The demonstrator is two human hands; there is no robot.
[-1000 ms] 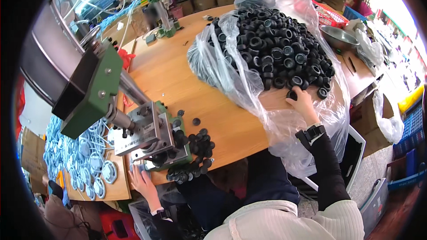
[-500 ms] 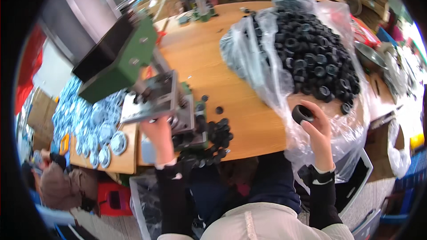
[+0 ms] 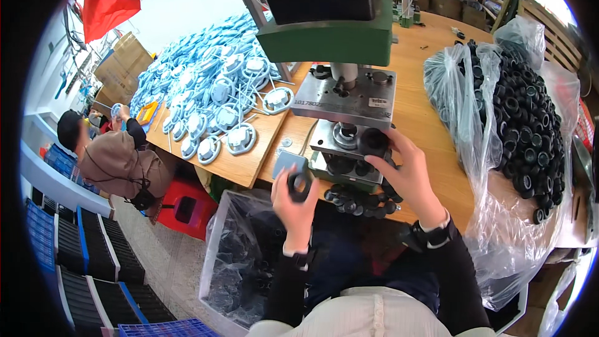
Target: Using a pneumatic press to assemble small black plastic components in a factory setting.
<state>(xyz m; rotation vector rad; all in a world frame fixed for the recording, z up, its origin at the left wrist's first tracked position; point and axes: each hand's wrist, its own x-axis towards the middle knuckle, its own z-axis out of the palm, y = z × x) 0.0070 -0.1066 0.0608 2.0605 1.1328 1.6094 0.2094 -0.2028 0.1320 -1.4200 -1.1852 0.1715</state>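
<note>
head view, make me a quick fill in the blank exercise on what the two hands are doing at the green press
1. The left hand holds a black rubber ____ above the plastic-lined bin.
2. The right hand holds a black rubber cap at the ____ metal press.
3. The clear plastic bag of black rubber parts lies on the person's ____ side.

Missing words: ring; green; right

Both hands are raised with fingers curled closed, left hand [image 3: 294, 198] lower than right hand [image 3: 407, 171].
</note>
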